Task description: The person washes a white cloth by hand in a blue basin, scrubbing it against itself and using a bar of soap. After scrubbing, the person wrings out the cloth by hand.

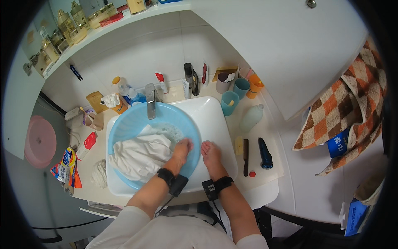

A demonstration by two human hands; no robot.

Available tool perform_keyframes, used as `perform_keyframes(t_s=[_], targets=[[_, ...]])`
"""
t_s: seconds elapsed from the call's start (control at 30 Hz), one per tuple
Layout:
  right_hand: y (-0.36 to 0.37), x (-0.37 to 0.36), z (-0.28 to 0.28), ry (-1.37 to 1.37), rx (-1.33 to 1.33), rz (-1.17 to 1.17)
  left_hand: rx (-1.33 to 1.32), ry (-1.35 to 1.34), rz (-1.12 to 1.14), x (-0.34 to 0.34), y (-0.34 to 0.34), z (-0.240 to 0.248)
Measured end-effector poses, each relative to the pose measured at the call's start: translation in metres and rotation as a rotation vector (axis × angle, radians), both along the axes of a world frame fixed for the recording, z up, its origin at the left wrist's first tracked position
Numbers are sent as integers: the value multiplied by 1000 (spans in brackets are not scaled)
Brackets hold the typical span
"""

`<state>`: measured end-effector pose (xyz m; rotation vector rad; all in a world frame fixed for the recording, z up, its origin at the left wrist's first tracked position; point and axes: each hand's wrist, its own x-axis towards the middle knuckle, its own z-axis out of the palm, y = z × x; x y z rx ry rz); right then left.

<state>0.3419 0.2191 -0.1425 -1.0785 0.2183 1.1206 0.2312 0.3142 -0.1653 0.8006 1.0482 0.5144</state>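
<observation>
A light blue plastic basin (195, 133) stands in the white sink (216, 120) under the chrome faucet (150, 101). A bunched white cloth (139, 155), perhaps a garment, lies in it, with sudsy water (169, 132) beside it. My left hand (182, 151) is over the basin's right side, next to the cloth, its fingers curled in and no object visible in them. To its right, just outside the rim, my right hand (211, 153) hangs over the sink with its fingers bent inward and nothing seen in them. Both wrists wear black straps with small boxes.
Right of the sink lie a comb (246, 157), an electric shaver (265, 153) and a pale bottle (251, 117). Cups (229, 103) and tubes line the back. A detergent bag (66, 168) is at left. An open cabinet door (282, 54) juts overhead; a checked towel (344, 108) hangs right.
</observation>
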Motion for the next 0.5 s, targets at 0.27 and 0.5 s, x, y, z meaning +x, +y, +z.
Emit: perform_keyframes(t_s=[0.27,0.5], targets=[[0,6,8,41,274,-16,295,-57,-594,13,-50,142],[-9,16,52,-206,-256,328,975,377,-422,-66,-31,174]])
